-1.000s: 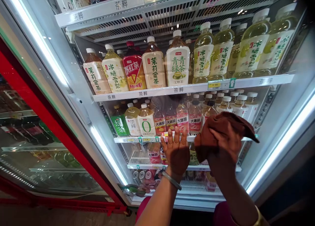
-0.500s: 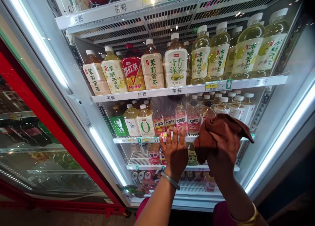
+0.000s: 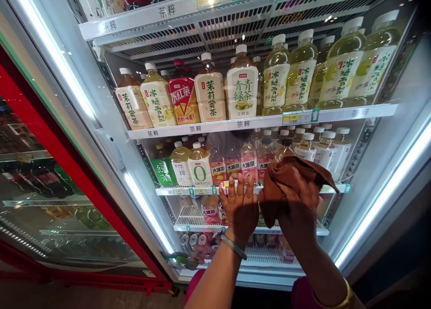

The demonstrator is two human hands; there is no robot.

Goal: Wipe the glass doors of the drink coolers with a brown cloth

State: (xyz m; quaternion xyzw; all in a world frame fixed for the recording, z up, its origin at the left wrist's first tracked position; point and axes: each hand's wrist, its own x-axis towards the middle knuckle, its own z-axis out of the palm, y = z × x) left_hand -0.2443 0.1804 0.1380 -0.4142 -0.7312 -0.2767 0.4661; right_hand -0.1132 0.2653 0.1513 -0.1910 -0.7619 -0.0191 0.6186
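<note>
My left hand (image 3: 238, 206) has its fingers spread, palm toward the shelves. It appears to rest on the clear glass in front of the bottles. To its right, my right hand (image 3: 299, 201) presses a bunched brown cloth (image 3: 286, 176) against that same surface. Part of the cloth hangs below the fingers, and a corner sticks out to the right. Behind the hands is a shelf of bottles, among them a pink-labelled bottle (image 3: 248, 163) and a white bottle with a green zero (image 3: 199, 167). The cloth hides several bottles and some of the shelf edge.
Larger tea and pear drink bottles stand on the shelf above (image 3: 242, 124). Lower down are cans (image 3: 193, 241) and a white wire rack (image 3: 266, 255). Bright light strips (image 3: 148, 215) run along the cooler's sides. A red-framed cooler (image 3: 84, 174) is at the left.
My right hand and the brown cloth have moved a little to the left, nearer my left hand. The left hand stays in place. The view has shifted very slightly.
</note>
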